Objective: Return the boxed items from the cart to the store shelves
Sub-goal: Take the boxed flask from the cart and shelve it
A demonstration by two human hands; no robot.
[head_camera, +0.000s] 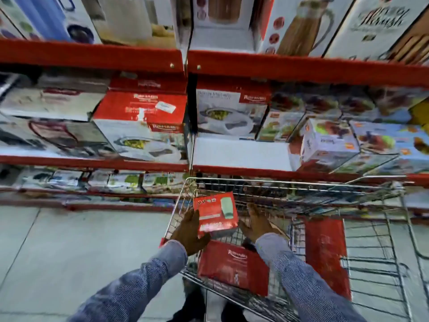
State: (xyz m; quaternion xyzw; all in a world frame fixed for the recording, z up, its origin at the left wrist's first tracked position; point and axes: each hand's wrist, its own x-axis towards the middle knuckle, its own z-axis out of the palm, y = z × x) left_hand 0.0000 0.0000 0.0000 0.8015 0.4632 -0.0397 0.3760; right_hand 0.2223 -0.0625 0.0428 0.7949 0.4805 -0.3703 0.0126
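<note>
A small red box [216, 211] with a pale green item pictured on it is held over the wire cart [301, 184]. My left hand [189, 231] presses its left side and my right hand [255, 223] presses its right side. Below it in the cart lies a larger red box [232, 266] with white lettering. Another red box [326, 252] stands upright further right in the cart. The red-edged store shelves [301, 68] rise behind the cart, and a bare white patch of shelf [239, 153] shows just above the cart's far rim.
Boxed kitchenware fills the shelves: red-and-white boxes [141, 122] on the middle level, jug boxes [301, 24] on top. A low shelf [92, 182] of flat boxes runs along the left. Grey floor tiles [69, 252] spread to the cart's left.
</note>
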